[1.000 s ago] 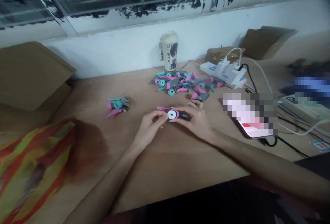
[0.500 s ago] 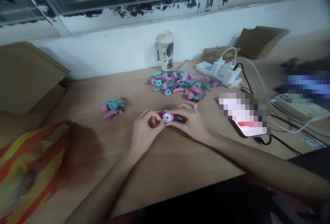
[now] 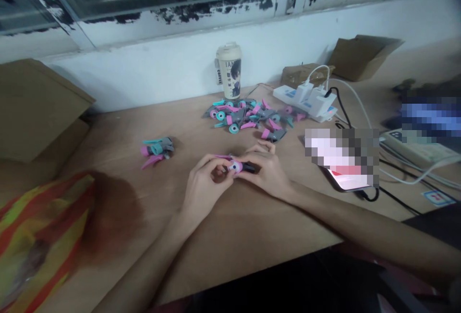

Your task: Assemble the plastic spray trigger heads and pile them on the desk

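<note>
Both my hands meet over the middle of the wooden table (image 3: 223,236). Between them is a small pink and dark plastic toy part (image 3: 237,166) with a round wheel facing me. My left hand (image 3: 203,186) pinches its pink end with curled fingers. My right hand (image 3: 268,171) grips the dark end. A pile of similar pink, teal and grey parts (image 3: 252,117) lies farther back. Two or three more parts (image 3: 156,150) lie apart to the left.
A coffee cup (image 3: 228,70) stands by the wall. A white power strip (image 3: 306,99) with plugs and cables lies at the right, near a phone (image 3: 345,178). Cardboard boxes (image 3: 32,111) sit at the left, and a striped bag (image 3: 39,236) at the near left.
The left fingers have curled in closer around the part's pink end, and the wheel now shows smaller between the two hands. The view has shifted slightly.
</note>
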A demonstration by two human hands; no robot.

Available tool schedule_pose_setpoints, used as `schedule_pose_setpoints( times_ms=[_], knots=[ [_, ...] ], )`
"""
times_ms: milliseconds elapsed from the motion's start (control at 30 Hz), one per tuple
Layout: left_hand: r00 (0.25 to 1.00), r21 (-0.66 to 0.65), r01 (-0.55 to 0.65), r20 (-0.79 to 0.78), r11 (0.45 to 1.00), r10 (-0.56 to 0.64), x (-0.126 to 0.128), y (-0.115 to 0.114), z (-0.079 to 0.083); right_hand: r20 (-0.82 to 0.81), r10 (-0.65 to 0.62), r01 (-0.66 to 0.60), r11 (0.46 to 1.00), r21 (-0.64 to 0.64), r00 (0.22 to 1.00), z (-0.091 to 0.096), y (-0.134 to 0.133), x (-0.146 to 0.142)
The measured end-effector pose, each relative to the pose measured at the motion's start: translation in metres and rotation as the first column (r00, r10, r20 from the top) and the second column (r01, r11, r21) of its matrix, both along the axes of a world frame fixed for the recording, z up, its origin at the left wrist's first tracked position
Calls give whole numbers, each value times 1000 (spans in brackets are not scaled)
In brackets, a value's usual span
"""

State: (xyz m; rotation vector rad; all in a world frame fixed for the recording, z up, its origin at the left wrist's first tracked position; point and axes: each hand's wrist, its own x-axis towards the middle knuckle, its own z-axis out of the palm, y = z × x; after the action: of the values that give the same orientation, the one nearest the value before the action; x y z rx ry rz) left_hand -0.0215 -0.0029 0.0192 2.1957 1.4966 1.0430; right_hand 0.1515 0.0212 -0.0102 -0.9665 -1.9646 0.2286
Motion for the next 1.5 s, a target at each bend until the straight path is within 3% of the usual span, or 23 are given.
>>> schedule_pose_setpoints(
  times_ms=[400,600,800,900,1000,1233,1500],
  knots=[
    [993,6,-89,-74,996,89,6,-7,6,8,5,-6,999,40,1000,-1,1,-1],
    [988,-91,-125,-98,988,116,5,-5,-3,12,21,-22,998,50,1000,-3,3,-1],
    [994,-195,-22,99,981,42,5,-4,-10,-4,0,0,999,49,1000,-5,7,-1],
    [985,-176,47,173,983,-16,9,-8,-8,-29,-26,27,1000,12,999,-3,8,1],
    [990,-119,73,127,990,-58,11,-11,-7,-49,-44,43,999,-18,998,-1,9,2],
    [996,81,-39,-80,996,46,0,-3,-6,-41,-11,10,1000,-13,999,-2,6,-1],
    [990,-24,96,106,995,-92,1,-5,-11,-28,-11,10,999,-39,1000,-2,7,1]
  ],
)
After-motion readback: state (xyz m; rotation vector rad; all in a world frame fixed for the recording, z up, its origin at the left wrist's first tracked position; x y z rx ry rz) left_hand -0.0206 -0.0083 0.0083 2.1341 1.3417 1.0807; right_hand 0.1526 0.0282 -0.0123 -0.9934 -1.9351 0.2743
